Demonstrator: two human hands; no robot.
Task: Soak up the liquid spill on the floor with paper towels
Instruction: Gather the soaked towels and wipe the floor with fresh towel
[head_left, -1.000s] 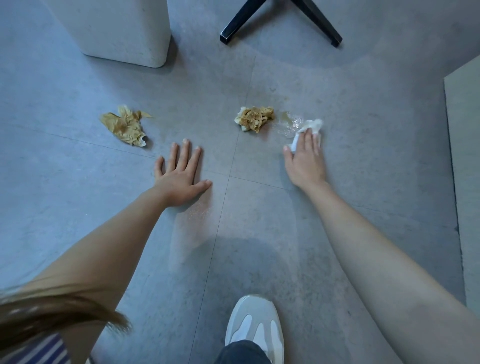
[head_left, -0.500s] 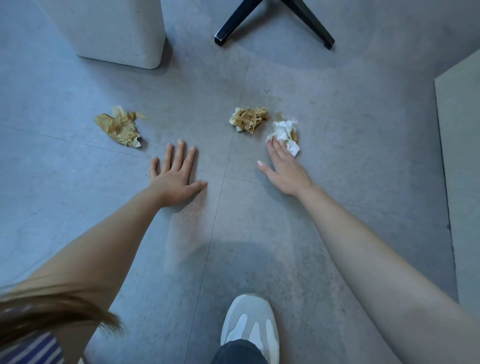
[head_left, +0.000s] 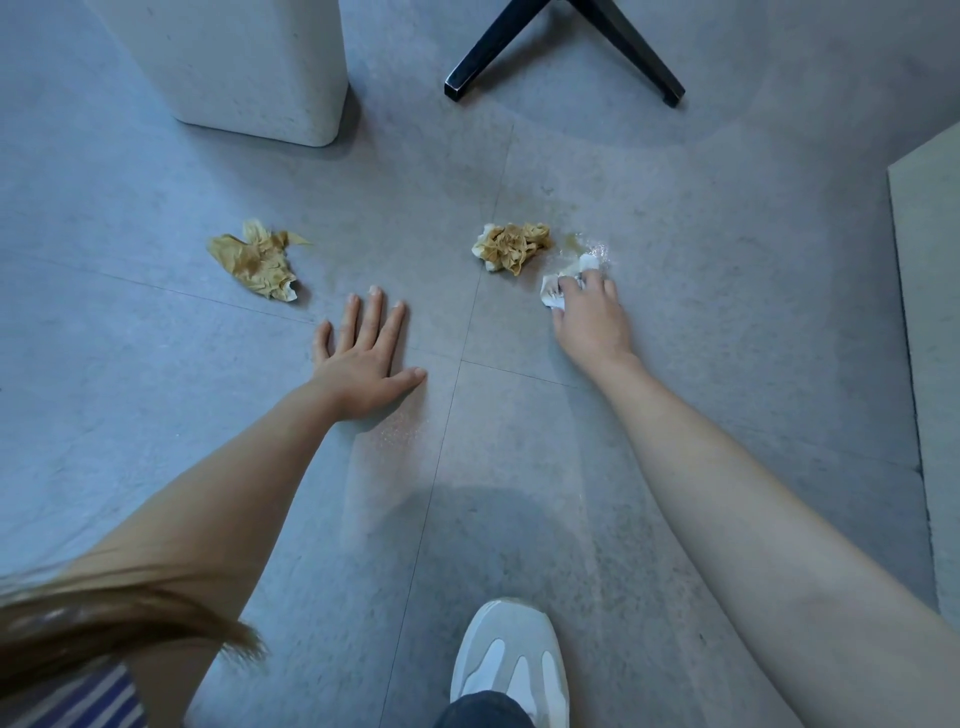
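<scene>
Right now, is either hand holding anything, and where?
The right hand grips a white paper towel, fingers curled over its middle; the left hand lies flat.

place: indoor room, home or office unclear | under the right hand (head_left: 589, 322) gripping the paper towel (head_left: 551, 293): grey speckled floor tiles (head_left: 727, 374) with seams | beyond it: black furniture legs (head_left: 493, 57) | beyond-left: pale stone-like base (head_left: 249, 67) | right: pale panel edge (head_left: 930, 312)

The left hand (head_left: 363, 358) is laid flat, palm down, fingers straight and slightly spread, thumb pointed right, the bare arm stretched out. The right hand (head_left: 589, 322) is held farther out on the right, fingers curled over a white paper towel (head_left: 551, 297), which is gripped
</scene>
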